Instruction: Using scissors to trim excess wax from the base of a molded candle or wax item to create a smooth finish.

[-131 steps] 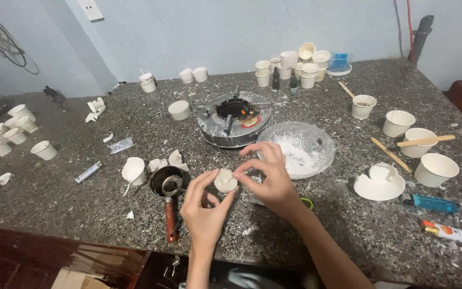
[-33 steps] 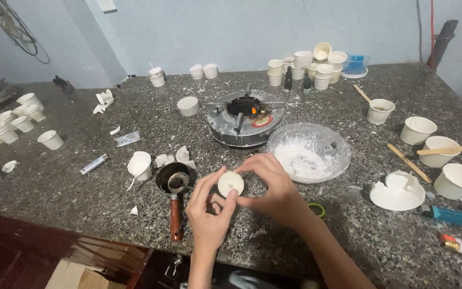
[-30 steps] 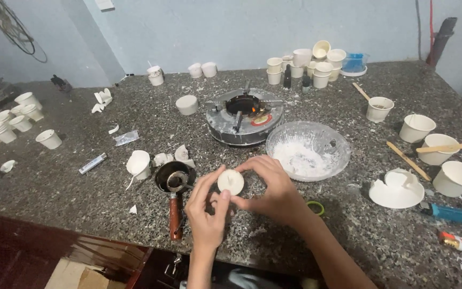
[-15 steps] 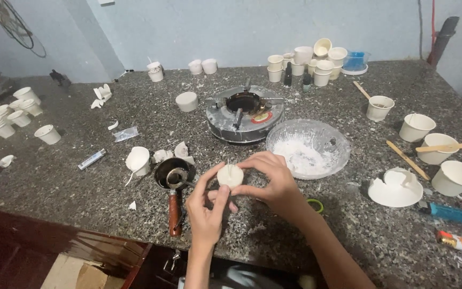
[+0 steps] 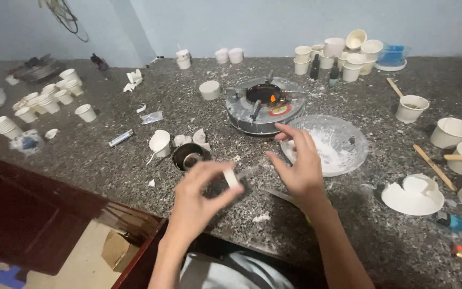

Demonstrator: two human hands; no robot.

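Your left hand [image 5: 201,195] pinched a small white disc [image 5: 232,179] between thumb and fingers (blurred), just in front of the dark little pan [image 5: 189,156]. Your right hand [image 5: 298,163] hovered empty, fingers spread, beside the powdery glass bowl [image 5: 348,140].

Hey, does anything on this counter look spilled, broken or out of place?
Yes. White powder is scattered on the counter around the glass bowl, and torn paper cup pieces lie beside the small pan.

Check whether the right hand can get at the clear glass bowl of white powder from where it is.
Probably yes: the right hand hovers open beside the clear glass bowl, nothing between them.
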